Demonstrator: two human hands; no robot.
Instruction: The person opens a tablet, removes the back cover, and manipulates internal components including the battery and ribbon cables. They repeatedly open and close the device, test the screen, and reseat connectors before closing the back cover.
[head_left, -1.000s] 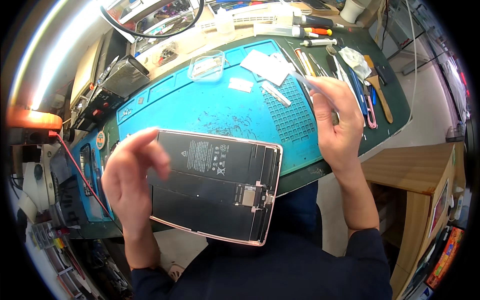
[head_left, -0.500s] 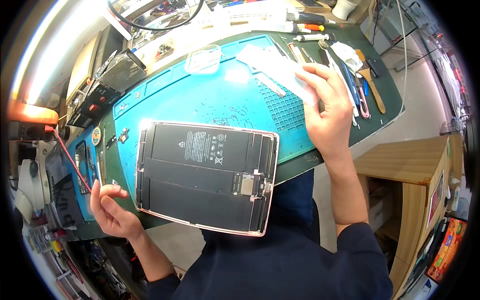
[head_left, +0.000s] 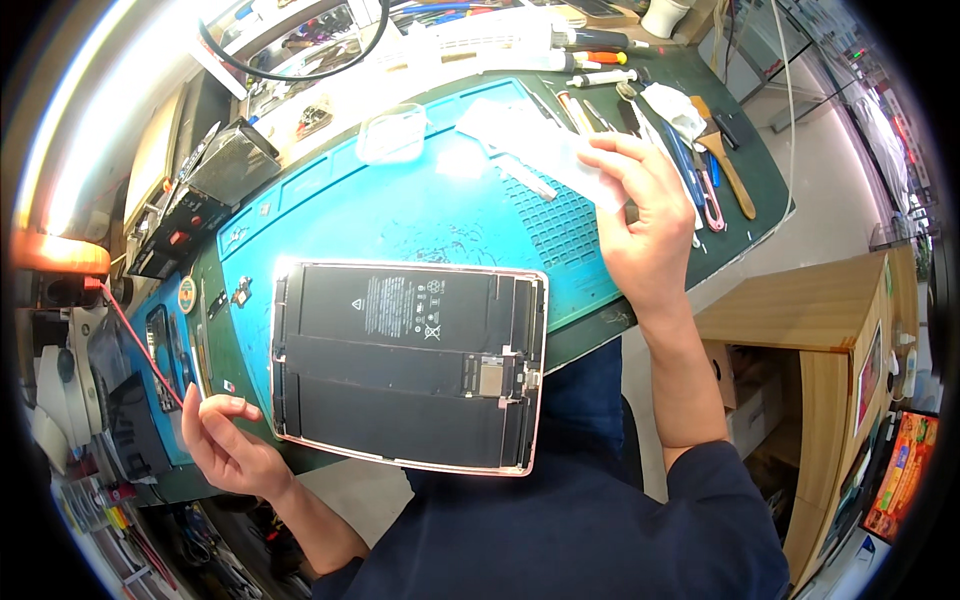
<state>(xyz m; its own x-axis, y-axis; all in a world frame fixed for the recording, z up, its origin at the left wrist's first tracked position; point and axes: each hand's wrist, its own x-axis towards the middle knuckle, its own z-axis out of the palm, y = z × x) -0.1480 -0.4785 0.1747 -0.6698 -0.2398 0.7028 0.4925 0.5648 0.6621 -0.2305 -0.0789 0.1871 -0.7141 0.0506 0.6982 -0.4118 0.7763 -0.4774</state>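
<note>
An opened tablet [head_left: 400, 380] with a pink metal frame lies with black batteries and inner parts facing up. It reaches over the near edge of the blue work mat [head_left: 360, 215]. Beside its lower left corner is my left hand [head_left: 235, 448], fingers apart, with nothing visible in them. Over the mat's right side, my right hand [head_left: 645, 215] pinches a whitish, partly see-through sheet [head_left: 530, 145] between thumb and fingers. The sheet stretches away to the left, and its far end is washed out by glare. I cannot make out its exact kind.
A clear plastic box [head_left: 392, 135] stands at the mat's back. To the right lie a wooden brush [head_left: 733, 170], a crumpled white tissue [head_left: 675, 108], syringes [head_left: 610, 77] and several hand tools. A black device [head_left: 195, 215] stands left. A wooden cabinet [head_left: 800, 310] is right.
The whole view has shifted slightly, and the tablet sits at a slightly different angle. Both hands keep nearly the same pose, with the sheet still in my right hand.
</note>
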